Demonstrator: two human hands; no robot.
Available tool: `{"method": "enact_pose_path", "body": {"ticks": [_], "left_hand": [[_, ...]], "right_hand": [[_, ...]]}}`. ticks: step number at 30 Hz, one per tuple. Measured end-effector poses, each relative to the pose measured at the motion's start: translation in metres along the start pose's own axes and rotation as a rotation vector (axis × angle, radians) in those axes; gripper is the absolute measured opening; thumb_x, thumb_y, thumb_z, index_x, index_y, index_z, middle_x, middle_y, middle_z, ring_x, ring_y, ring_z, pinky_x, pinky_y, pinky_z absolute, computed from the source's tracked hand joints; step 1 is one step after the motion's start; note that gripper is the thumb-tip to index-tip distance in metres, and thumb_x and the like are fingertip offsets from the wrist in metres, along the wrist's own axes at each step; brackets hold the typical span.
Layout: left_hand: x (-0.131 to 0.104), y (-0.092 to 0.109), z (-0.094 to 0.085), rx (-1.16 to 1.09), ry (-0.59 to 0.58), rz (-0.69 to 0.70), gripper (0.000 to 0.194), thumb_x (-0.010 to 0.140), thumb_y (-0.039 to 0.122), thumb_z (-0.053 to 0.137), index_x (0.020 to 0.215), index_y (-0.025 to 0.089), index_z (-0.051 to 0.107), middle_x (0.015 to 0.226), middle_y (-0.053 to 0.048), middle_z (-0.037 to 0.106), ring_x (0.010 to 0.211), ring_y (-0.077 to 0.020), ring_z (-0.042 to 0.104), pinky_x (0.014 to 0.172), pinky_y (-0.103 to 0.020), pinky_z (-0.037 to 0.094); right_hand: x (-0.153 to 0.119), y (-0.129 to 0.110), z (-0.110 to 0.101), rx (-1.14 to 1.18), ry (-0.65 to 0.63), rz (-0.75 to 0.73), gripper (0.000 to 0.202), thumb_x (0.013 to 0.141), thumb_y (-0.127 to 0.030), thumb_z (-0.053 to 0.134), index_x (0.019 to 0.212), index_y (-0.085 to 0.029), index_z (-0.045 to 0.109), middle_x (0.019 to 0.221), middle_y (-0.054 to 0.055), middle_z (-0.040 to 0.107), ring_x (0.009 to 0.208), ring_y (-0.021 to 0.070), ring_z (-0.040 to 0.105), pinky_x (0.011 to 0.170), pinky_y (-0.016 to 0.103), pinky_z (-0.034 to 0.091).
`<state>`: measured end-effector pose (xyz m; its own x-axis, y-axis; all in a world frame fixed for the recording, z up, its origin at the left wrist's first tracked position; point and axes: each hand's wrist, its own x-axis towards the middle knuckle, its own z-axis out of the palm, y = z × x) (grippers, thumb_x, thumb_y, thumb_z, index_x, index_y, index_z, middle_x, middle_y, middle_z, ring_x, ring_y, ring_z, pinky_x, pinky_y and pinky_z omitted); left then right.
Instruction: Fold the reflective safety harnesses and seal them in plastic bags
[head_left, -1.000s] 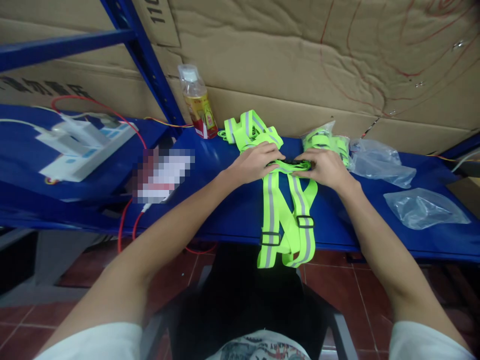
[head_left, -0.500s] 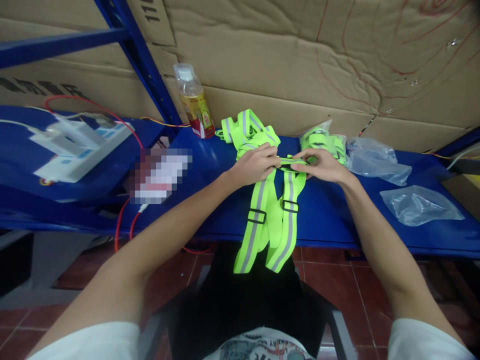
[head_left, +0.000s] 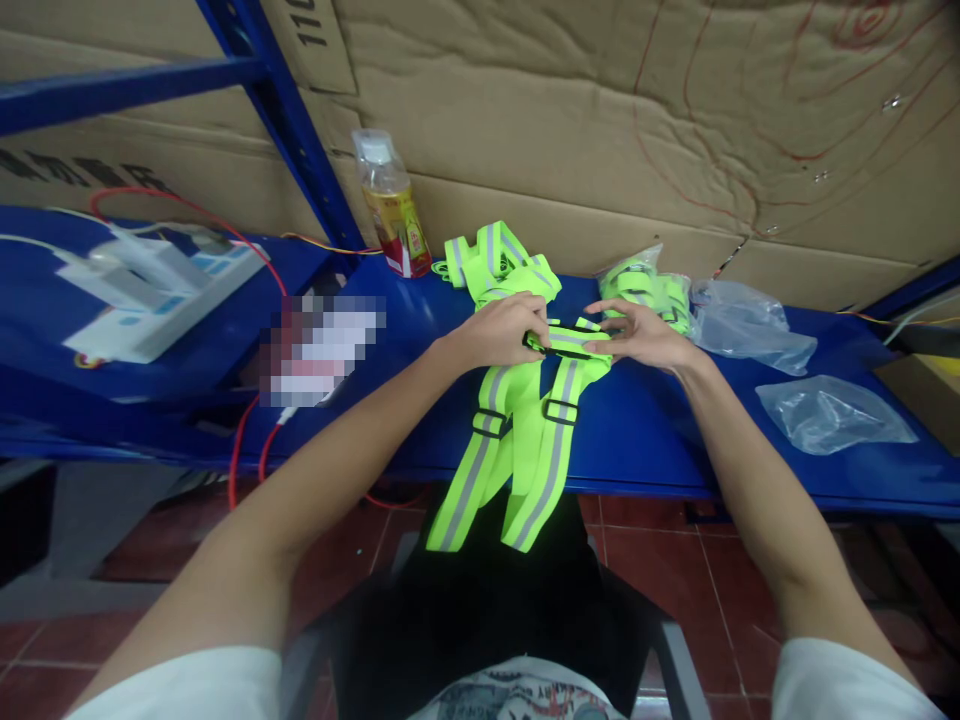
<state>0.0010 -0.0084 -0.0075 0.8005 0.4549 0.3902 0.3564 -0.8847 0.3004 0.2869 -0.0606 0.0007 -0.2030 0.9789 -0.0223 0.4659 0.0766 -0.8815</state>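
Straps dangling off the blue shelf edge (head_left: 675,470), the neon-yellow reflective strap vest (head_left: 529,420) is being pinched at its top band, left hand (head_left: 499,330) clenching it, right hand (head_left: 637,335) gripping with fingertips, keeping it taut before the plastic-bagged vest (head_left: 652,285).

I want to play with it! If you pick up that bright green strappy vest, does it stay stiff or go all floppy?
Probably floppy: the reflective vest droops over the edge of the blue shelf where the left hand and right hand hold only its top. It looks light, just thin straps. The straps would likely swing and tangle.
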Motion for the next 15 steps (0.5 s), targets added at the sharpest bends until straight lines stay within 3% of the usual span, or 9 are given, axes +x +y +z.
{"method": "enact_pose_path", "body": {"ticks": [2,5,10,13,15], "left_hand": [[-0.001,-0.003,-0.003,-0.082,0.002,-0.015,0.011,0.082,0.033,0.085,0.085,0.022,0.082,0.110,-0.007,0.069,0.098,-0.0220,0.066,0.086,-0.037,0.052],[-0.001,-0.003,-0.003,-0.134,0.055,-0.080,0.017,0.081,0.032,0.085,0.091,0.020,0.080,0.116,-0.008,0.067,0.094,-0.0198,0.066,0.085,-0.036,0.053],[0.000,0.010,-0.002,-0.001,0.099,-0.243,0.049,0.078,0.043,0.090,0.114,0.020,0.067,0.113,-0.009,0.069,0.094,-0.0238,0.067,0.075,-0.034,0.049],[-0.001,0.017,-0.002,0.000,0.132,-0.377,0.047,0.087,0.050,0.082,0.115,0.020,0.058,0.094,-0.007,0.071,0.080,-0.0232,0.068,0.066,-0.036,0.046],[-0.003,0.019,-0.001,-0.109,0.083,-0.433,0.038,0.094,0.052,0.074,0.105,0.023,0.053,0.072,-0.001,0.066,0.062,-0.0197,0.064,0.059,-0.035,0.043]], "right_hand": [[0.002,0.005,0.001,-0.052,-0.005,-0.035,0.090,0.056,-0.053,0.103,0.134,-0.023,0.072,0.107,0.010,0.075,0.090,0.0246,0.071,0.069,0.037,0.066],[0.002,0.005,0.005,-0.093,-0.049,-0.050,0.072,0.058,-0.054,0.100,0.118,-0.021,0.080,0.102,0.007,0.078,0.086,0.0246,0.070,0.071,0.038,0.064],[-0.002,-0.003,0.012,-0.134,-0.001,-0.107,0.056,0.059,-0.049,0.099,0.103,-0.020,0.080,0.101,0.006,0.078,0.082,0.0225,0.069,0.072,0.037,0.061],[-0.002,-0.004,0.015,-0.151,0.055,-0.172,0.052,0.064,-0.048,0.096,0.103,-0.020,0.077,0.104,0.007,0.078,0.087,0.0236,0.070,0.078,0.039,0.062],[-0.001,-0.001,0.015,-0.123,0.057,-0.167,0.052,0.063,-0.047,0.097,0.102,-0.020,0.076,0.101,0.007,0.078,0.085,0.0235,0.070,0.077,0.039,0.061]]}}
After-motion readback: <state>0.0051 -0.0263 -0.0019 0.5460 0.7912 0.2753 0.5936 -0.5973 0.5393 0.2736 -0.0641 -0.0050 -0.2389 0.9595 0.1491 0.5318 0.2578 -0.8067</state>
